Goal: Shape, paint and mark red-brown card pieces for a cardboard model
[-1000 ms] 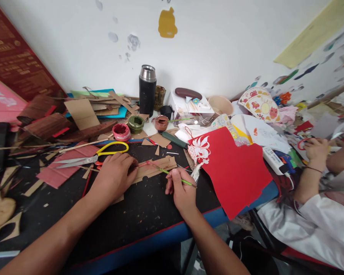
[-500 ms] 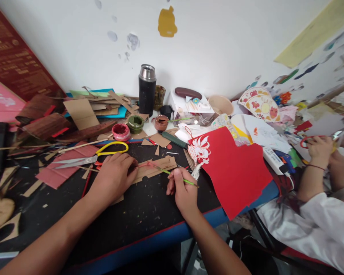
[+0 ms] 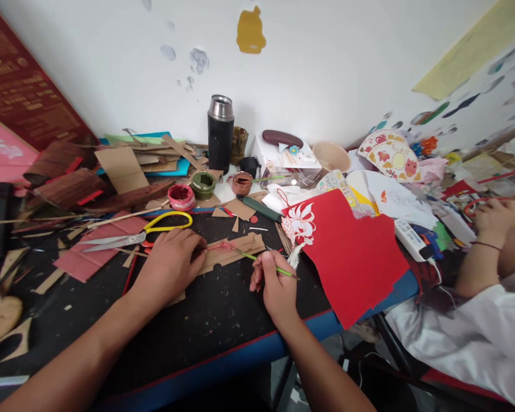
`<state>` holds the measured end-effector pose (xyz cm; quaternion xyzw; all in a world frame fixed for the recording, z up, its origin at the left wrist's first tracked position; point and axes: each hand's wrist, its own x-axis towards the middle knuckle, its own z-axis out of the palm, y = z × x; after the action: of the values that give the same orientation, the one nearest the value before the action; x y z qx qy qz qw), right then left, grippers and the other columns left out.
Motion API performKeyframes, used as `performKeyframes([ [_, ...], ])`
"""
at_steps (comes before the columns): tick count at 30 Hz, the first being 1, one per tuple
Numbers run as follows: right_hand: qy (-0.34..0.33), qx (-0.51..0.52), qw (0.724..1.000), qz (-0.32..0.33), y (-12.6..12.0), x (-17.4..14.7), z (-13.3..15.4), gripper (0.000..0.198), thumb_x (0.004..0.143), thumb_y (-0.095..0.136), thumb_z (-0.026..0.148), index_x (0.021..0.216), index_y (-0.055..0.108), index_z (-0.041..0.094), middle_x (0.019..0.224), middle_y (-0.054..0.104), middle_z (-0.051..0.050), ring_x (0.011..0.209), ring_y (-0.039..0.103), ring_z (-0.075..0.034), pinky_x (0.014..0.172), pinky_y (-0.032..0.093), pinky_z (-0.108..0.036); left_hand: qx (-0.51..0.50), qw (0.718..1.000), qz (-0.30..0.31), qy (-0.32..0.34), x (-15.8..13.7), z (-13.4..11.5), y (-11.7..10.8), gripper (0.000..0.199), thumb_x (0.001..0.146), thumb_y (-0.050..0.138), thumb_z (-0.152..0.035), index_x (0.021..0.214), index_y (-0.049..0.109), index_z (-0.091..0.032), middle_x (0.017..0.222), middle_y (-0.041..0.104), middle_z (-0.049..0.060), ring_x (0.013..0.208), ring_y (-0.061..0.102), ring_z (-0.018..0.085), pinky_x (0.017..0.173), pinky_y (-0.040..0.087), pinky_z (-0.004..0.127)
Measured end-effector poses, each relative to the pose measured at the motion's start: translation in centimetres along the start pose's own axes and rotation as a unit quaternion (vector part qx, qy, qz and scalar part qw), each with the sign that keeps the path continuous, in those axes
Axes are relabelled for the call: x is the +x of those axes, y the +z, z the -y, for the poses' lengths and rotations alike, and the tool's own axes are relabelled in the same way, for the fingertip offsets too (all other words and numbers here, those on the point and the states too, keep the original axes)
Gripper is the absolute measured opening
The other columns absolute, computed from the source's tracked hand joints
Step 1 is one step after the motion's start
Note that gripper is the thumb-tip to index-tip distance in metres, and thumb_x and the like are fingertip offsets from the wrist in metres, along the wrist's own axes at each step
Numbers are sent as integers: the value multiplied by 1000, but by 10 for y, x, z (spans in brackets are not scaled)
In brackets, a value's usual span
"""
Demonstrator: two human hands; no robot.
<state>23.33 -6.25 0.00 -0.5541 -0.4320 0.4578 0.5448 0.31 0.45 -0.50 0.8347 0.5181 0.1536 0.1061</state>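
Note:
My right hand (image 3: pixel 278 283) is closed around a thin green paintbrush (image 3: pixel 285 272) in a pen-like grip. The brush points left, its tip on a thin pinkish-red strip (image 3: pixel 217 246) above a piece of brown cardboard (image 3: pixel 236 255). My left hand (image 3: pixel 169 260) rests at the cardboard's left end, fingers curled, with the strip's near end at its fingertips; its exact pinch is partly hidden. Yellow-handled scissors (image 3: pixel 146 234) lie just behind the left hand. Open paint jars stand further back: red (image 3: pixel 181 197), green (image 3: pixel 203 186) and brown (image 3: pixel 242 183).
A black flask (image 3: pixel 220 137) stands by the wall. A large red sheet (image 3: pixel 352 257) overhangs the front edge at right. A green-handled tool (image 3: pixel 260 209) lies beside it. Cardboard scraps (image 3: pixel 122 171) pile up at left. A co-worker's hand (image 3: pixel 495 220) is at far right.
My right hand and the brush have shifted very slightly right; my left hand stays put. The co-worker's hands at far right have moved further right.

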Motion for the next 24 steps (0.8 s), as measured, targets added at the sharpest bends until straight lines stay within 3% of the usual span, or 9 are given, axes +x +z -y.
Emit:
performKeyframes([
  [13, -1, 23, 1000, -1, -3, -6, 4, 58, 101, 62, 76, 80, 64, 21, 50, 54, 5, 41, 56, -13, 42, 39, -22, 17, 1000, 0, 7, 0, 0, 0, 17, 100, 58, -29, 93, 71, -21, 97, 75, 11, 98, 68, 34, 89, 48, 48],
  [19, -2, -13, 1000, 28, 3, -5, -2, 58, 104, 58, 74, 81, 67, 21, 49, 58, 3, 43, 55, -13, 44, 40, -22, 8, 1000, -3, 7, -1, 0, 1, 17, 101, 58, -28, 94, 72, -20, 97, 75, 11, 98, 68, 35, 90, 49, 49],
  [24, -8, -20, 1000, -1, 1, -2, -2, 59, 102, 60, 76, 80, 66, 21, 49, 56, 3, 42, 57, -14, 42, 40, -22, -2, 1000, -19, 3, -1, 1, 3, 17, 99, 57, -26, 92, 73, -22, 96, 76, 11, 98, 68, 34, 89, 50, 49],
])
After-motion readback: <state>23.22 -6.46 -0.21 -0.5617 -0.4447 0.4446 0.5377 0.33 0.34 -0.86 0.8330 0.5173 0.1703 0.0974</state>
